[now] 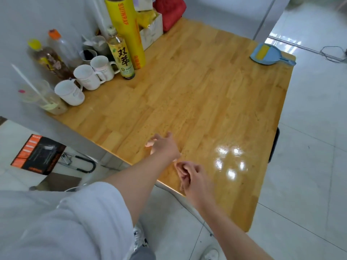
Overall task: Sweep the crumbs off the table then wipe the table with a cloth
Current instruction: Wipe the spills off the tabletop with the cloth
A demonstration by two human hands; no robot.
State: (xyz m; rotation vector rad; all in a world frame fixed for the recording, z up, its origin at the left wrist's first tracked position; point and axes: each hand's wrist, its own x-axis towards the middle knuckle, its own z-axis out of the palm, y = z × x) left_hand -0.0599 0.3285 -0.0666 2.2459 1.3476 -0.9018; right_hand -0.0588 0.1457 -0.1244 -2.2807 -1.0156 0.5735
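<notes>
**Both hands over the near edge of the table, dustpan way off in the far corner**

Head view: the wooden table has small crumbs scattered across its middle, kinda faint but there. The left hand is out over the near part of the top, fingers spread and relaxed, holding nothing. The right hand is just beside it, nearer the edge, fingers loosely curled with nothing in them that I can see. The blue dustpan with a yellow patch sits on the far right corner, well apart from both hands. Along the left side: three white mugs, a green-label bottle, a yellow roll of wrap and a red bag at the far end.
</notes>
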